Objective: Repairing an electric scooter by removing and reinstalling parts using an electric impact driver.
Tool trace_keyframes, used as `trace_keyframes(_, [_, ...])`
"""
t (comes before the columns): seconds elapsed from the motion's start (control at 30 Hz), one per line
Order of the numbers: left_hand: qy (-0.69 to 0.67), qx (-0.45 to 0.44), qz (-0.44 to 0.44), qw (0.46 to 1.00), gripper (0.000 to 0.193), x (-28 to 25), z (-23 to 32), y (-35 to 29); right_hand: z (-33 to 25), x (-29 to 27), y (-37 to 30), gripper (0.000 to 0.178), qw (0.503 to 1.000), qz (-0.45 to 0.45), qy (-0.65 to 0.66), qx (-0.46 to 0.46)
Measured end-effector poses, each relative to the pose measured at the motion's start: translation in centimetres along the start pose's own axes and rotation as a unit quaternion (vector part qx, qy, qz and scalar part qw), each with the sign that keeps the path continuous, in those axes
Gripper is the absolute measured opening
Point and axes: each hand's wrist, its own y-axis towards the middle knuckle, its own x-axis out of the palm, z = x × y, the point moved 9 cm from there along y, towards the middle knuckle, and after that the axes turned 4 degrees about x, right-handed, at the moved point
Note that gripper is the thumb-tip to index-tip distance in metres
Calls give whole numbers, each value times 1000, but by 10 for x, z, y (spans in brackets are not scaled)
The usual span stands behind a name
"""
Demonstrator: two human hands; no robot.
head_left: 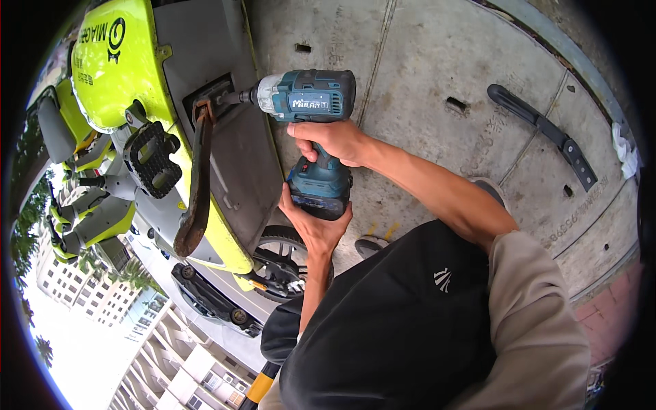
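Note:
A teal and black cordless impact wrench (pixel 311 96) lies level in front of me, its nose pointing left. My right hand (pixel 335 142) is wrapped round its grip below the motor housing. My left hand (pixel 318 229) cups the battery (pixel 320 188) at its base, with thumb and fingers on either side. The wrench's socket (pixel 242 97) reaches into a recess in the dark grey panel (pixel 236 164) of a yellow-green scooter (pixel 119 65). Whether it sits on a fastener cannot be made out. Beside the recess, a rusty metal lever (pixel 198 178) hangs from its orange-brown end.
A black pedal (pixel 156 158) sticks out of the scooter, and its wheel (pixel 281 263) is below. A black curved bar (pixel 543 130) rests on the concrete pavement (pixel 424 55), which has small slots. More scooters (pixel 96 225) and a dark car (pixel 212 301) stand to the left.

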Motion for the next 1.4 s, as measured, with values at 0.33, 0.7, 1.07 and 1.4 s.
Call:
trace_keyframes(0.33, [38,-16,21,999,121,-8,7,-15,8,-2,-15,29,996,-54,55,36])
trace_keyframes(0.7, [-388,-167,-190,886,120,50,5,-107,59,-57,-113,14,948,282,-71,129])
trace_keyframes(1.07, [-200,-171,-119,957,103,39,31,-91,44,-82,-130,18,964,236,27,116])
trace_keyframes(1.4, [22,-15,-1,1000,111,0,18,-11,9,-22,-19,26,998,-16,57,36])
